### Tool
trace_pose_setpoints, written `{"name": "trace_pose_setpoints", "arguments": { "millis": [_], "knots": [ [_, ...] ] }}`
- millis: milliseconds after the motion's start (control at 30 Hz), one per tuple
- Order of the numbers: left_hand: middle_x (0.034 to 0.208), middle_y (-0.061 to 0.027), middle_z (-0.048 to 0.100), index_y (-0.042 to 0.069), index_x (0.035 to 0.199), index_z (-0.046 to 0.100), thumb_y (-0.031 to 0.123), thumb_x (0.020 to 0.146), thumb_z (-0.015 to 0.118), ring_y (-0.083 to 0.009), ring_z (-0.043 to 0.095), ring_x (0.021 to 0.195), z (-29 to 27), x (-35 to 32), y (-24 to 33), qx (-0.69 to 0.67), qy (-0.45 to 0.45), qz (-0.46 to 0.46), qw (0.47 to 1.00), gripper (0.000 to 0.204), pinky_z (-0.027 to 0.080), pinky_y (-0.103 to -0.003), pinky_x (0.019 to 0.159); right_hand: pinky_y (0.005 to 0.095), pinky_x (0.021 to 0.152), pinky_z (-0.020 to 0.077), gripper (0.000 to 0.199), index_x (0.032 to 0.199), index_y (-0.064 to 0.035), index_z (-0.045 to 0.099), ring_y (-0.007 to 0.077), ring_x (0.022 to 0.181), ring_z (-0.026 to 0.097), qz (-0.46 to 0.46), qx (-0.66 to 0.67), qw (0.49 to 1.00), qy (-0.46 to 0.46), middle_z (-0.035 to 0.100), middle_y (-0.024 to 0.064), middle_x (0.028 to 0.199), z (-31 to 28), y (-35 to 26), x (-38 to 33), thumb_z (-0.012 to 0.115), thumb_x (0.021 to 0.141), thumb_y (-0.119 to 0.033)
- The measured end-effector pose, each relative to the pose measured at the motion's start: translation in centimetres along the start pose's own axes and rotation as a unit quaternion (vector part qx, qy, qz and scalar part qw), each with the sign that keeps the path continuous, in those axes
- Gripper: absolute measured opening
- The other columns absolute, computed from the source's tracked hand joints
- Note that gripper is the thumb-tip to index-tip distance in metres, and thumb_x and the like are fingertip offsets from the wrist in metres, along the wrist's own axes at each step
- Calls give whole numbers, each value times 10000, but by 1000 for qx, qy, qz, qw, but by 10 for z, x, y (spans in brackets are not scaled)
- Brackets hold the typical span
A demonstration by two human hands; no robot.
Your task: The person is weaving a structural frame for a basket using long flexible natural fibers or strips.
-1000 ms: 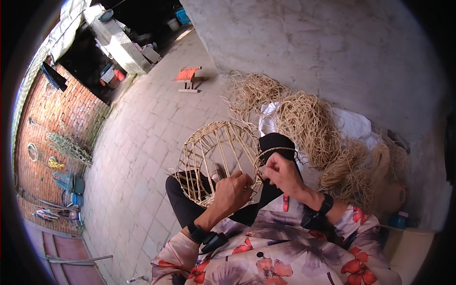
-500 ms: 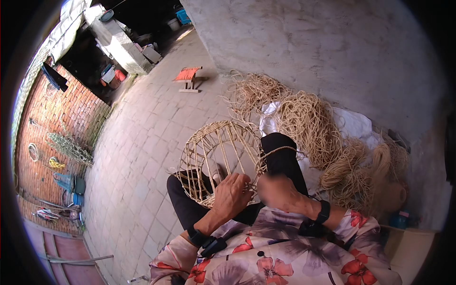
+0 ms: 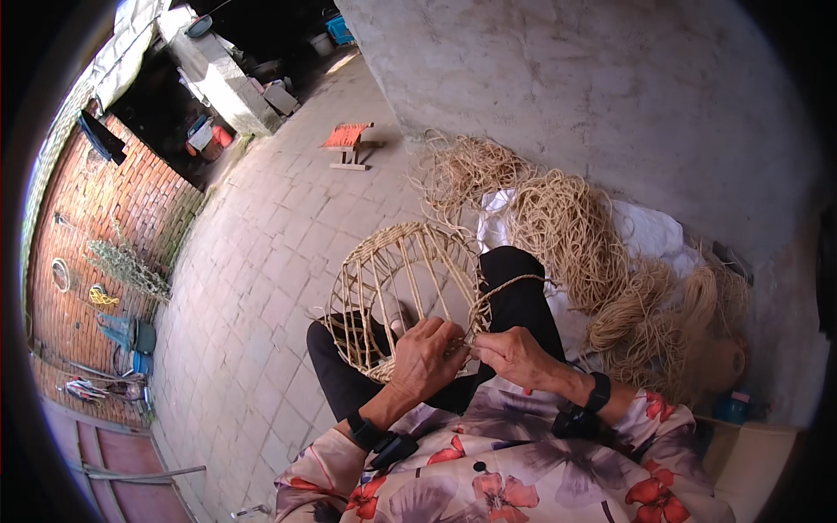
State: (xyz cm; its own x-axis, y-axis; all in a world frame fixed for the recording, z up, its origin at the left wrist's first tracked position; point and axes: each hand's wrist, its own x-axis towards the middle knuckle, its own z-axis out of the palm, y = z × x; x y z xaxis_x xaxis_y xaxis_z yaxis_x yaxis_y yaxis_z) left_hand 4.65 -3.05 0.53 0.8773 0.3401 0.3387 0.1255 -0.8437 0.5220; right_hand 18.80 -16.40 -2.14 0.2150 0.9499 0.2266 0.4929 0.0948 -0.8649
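A yellow cord coil (image 3: 103, 298) hangs on the brick wall (image 3: 70, 209), past the left edge of the paved floor (image 3: 253, 288). I see a low, orange-seated stool (image 3: 346, 137) near the plaster wall's (image 3: 610, 87) corner. The openwork rope basket (image 3: 409, 279) rests over the left thigh (image 3: 327, 357), beside the right knee (image 3: 523, 301). Left hand (image 3: 427, 356): fingers curled closed on the basket's near right rim. Right hand (image 3: 516, 356): fingertips pinching the same rim, just beside; I cannot tell whether a loose strand lies between. Rope hanks (image 3: 567, 235) lie on white sheeting (image 3: 649, 227) along the floor's right edge.
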Motion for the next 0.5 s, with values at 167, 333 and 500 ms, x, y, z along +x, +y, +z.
{"name": "trace_pose_setpoints", "arguments": {
  "millis": [167, 333, 500],
  "knots": [
    [702, -78, 536, 74, 763, 581, 119, 743, 694, -279, 583, 673, 6, -1, -8, 80, 1, 33, 996, 124, 455, -400, 593, 427, 549, 455, 227, 791, -101, 641, 350, 603, 595, -20, -113, 987, -112, 581, 172, 644, -80, -17, -2, 563, 915, -275],
    [706, -83, 547, 74, 753, 582, 130, 758, 682, -277, 593, 680, 7, 2, -4, 76, 8, 0, 997, 115, 454, -395, 589, 448, 682, 495, 416, 783, -78, 714, 371, 723, 640, 219, -404, 884, 83, 659, 172, 718, -206, 47, -31, 537, 905, -434],
    [690, -79, 558, 75, 763, 585, 131, 764, 682, -282, 598, 662, 10, 5, -4, 46, 17, -15, 999, 112, 453, -398, 581, 470, 732, 494, 340, 905, -49, 662, 394, 787, 643, 311, -455, 784, 284, 664, 204, 805, -329, 160, -104, 552, 859, -368]
  ]
}}
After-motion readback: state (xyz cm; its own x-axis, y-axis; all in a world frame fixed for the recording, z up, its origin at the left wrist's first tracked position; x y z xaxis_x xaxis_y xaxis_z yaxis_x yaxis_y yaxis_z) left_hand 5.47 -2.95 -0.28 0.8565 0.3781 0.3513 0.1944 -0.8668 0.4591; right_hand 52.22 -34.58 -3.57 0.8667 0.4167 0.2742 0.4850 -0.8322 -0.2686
